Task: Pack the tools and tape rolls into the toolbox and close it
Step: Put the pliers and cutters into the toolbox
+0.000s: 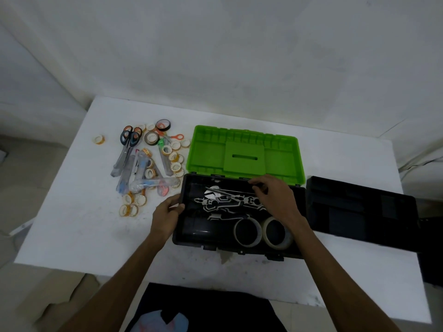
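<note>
I judged that I was still filling the toolbox (178, 236): my left hand (165, 215) gripped its left wall, and my right hand (275, 197) reached inside with curled fingers on some thin metal tools (230, 191), though I could not tell if it pinched them. Just below this hand stood two big tape rolls (248, 232), behind it the green lid (244, 153) lay open. The next move, I thought, called for the pile of scissors (129, 140) and small tape rolls (131, 203) left of my left hand.
</note>
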